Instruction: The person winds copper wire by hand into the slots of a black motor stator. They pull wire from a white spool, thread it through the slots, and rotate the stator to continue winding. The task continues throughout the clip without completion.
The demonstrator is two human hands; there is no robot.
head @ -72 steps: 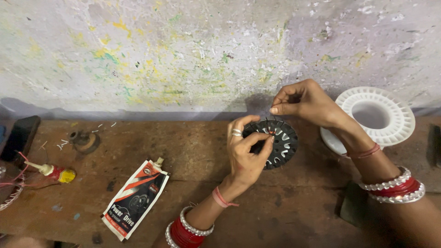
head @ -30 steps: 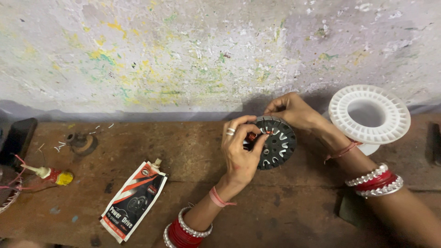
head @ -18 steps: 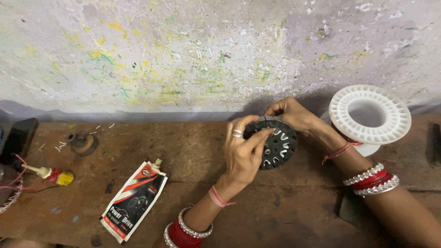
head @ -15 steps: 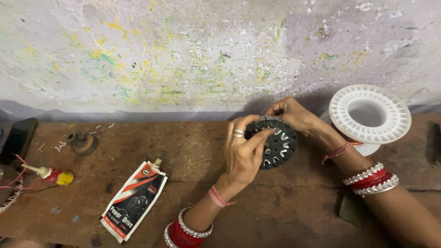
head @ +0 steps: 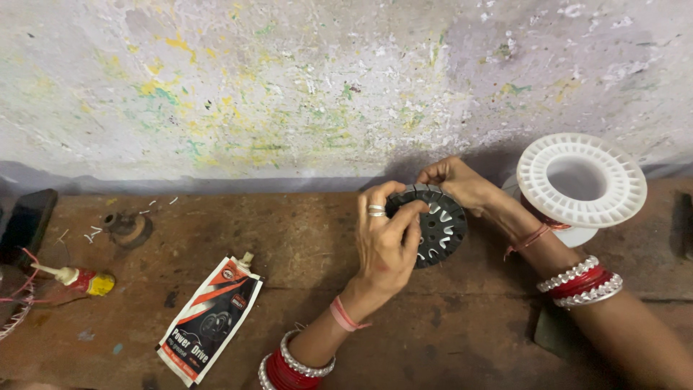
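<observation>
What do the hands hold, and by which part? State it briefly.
Both hands hold one black slotted round part. The left hand grips its left edge, fingers over the face; the right hand pinches its upper rim.

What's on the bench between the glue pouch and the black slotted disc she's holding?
Only bare brown bench lies between the pouch and the disc, apart from the left hand gripping the disc, seen in the head view.

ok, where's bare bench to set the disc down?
Bare wood between the pouch and the left hand, and along the front edge between the forearms. Crowded at right by the white spool, and far left around the small tube.
</observation>
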